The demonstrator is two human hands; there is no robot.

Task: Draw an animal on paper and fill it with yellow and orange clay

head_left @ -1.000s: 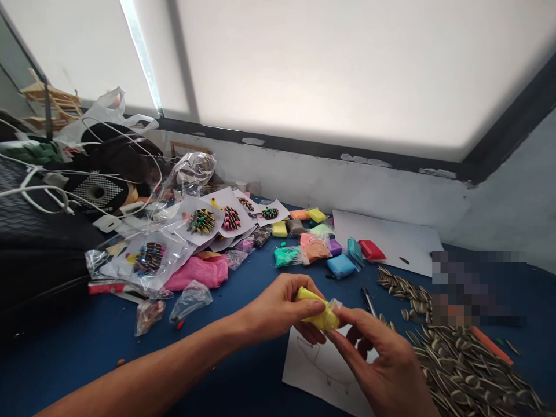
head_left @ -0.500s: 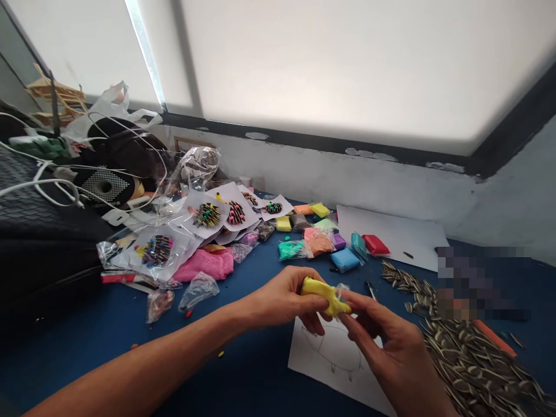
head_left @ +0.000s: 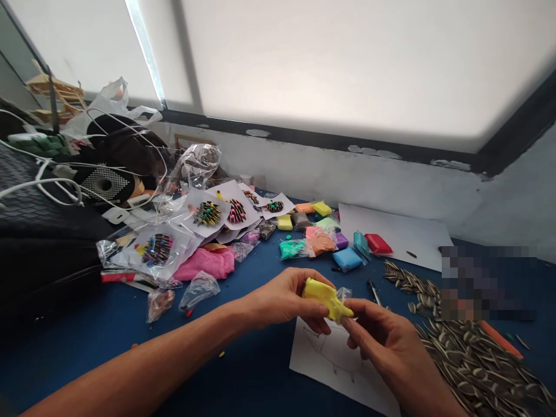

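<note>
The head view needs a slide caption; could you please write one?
Left hand and right hand hold a yellow lump above a sketched sheet, near sunflower seeds.

White blinds (head_left: 330, 69) are glowing (dark frame (head_left: 304, 137) beneath), and a pale wall (head_left: 286, 163) is standing behind the blue table (head_left: 243, 376).

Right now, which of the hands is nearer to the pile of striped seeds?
Right. The right hand is just left of the seed pile; the left hand is farther left, on the far side of the yellow clay.
</note>
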